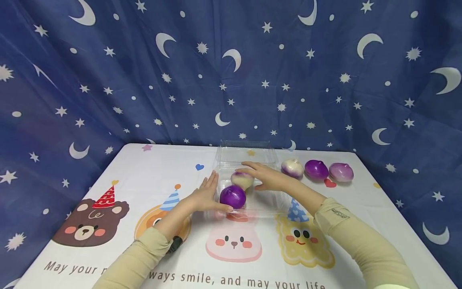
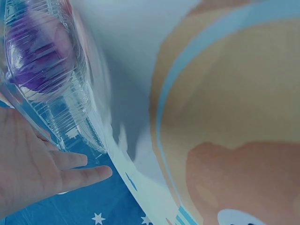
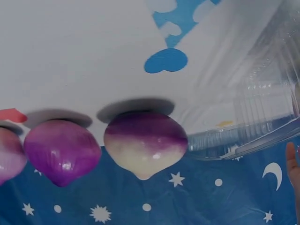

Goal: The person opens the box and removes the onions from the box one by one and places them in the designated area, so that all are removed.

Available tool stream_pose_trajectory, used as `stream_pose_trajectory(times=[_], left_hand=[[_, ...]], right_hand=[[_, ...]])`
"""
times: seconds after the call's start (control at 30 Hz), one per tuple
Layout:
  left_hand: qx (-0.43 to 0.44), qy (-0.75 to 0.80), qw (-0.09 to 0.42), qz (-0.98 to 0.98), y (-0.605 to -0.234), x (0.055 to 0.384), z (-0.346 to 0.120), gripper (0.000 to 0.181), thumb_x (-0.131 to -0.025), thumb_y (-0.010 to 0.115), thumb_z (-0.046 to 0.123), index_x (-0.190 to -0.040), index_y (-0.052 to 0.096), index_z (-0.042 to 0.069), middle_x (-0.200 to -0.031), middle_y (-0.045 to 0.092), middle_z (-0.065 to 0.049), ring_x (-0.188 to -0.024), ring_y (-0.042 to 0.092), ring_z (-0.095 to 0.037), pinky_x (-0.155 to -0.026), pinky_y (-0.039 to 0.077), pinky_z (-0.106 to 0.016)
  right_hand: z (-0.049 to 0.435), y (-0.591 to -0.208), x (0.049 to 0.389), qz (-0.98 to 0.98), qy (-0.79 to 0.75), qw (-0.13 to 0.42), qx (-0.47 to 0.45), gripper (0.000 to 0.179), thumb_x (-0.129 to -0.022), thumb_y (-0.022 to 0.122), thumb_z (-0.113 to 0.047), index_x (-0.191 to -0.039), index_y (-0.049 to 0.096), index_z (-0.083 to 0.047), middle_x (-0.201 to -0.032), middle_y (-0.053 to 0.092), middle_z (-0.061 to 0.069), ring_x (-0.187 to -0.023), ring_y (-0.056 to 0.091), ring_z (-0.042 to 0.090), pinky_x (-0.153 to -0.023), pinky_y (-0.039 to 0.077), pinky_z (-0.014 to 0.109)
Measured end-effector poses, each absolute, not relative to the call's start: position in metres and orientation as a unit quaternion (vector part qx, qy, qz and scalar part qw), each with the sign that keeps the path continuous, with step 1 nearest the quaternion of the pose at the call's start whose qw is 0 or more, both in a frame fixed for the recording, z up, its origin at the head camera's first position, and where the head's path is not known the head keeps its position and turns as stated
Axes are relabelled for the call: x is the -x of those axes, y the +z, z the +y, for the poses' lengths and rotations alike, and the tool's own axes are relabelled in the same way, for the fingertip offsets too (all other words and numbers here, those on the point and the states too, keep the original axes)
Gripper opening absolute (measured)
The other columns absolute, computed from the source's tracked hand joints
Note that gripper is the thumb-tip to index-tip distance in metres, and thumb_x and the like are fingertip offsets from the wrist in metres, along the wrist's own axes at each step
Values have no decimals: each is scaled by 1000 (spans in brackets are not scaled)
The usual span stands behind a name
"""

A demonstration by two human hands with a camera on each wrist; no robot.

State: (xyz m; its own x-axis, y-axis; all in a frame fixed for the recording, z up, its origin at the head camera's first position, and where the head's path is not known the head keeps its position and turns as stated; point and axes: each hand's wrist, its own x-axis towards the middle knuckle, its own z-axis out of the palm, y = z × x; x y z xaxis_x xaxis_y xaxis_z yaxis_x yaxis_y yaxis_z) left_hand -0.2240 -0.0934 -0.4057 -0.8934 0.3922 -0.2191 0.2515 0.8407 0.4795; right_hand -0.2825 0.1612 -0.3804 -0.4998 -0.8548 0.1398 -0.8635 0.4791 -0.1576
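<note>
A clear plastic clamshell box [image 1: 267, 202] lies with its lid [image 1: 234, 154] folded back on the far side. Inside it, a glossy purple onion-shaped vegetable [image 1: 232, 197] sits at the near left, and a cream-and-purple turnip-like one [image 1: 242, 181] sits just behind. My left hand [image 1: 203, 197] rests along the box's left side with fingers extended, thumb at the front edge by the purple one. The left wrist view shows the purple vegetable [image 2: 40, 56] through the ribbed wall. Over the cream one reaches my right hand [image 1: 268, 177], fingertips overlapping its top and thumb apart from it.
Right of the box, a cream-and-purple vegetable [image 1: 292, 168], a purple one [image 1: 316, 170] and a pale pink-purple one [image 1: 341, 172] stand in a row. A printed white tablecloth [image 1: 173, 160] covers the table, and a dark blue star-and-moon curtain [image 1: 231, 80] hangs behind.
</note>
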Motion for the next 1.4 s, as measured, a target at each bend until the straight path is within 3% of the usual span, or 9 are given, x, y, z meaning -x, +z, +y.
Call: stream_pose_trajectory(times=[0.37, 1.03, 1.4], left_hand=[[-169, 225, 160, 946, -406, 225, -97, 128, -68, 68, 69, -151, -5, 3, -158, -13, -12, -144, 0, -44, -107, 17, -70], [-173, 241, 159, 942, -404, 226, -95, 128, -68, 68, 68, -151, -6, 3, -158, -15, -11, -144, -2, -43, -106, 18, -71], [-177, 248, 156, 940, -408, 225, -95, 129, -67, 69, 68, -151, -5, 3, -158, -14, -12, -144, -1, -44, -105, 18, -72]], right_hand=[[146, -386, 284, -862, 48, 28, -504, 77, -68, 80, 2, -135, 47, -15, -127, 48, 19, -113, 52, 35, -96, 49, 46], [136, -393, 285, -872, 32, 88, -481, 67, -71, 76, 4, -130, 50, -15, -116, 54, 11, -95, 61, 32, -84, 55, 42], [139, -394, 282, -878, 50, 83, -469, 66, -71, 77, 2, -129, 51, -14, -116, 54, 13, -93, 61, 33, -84, 54, 43]])
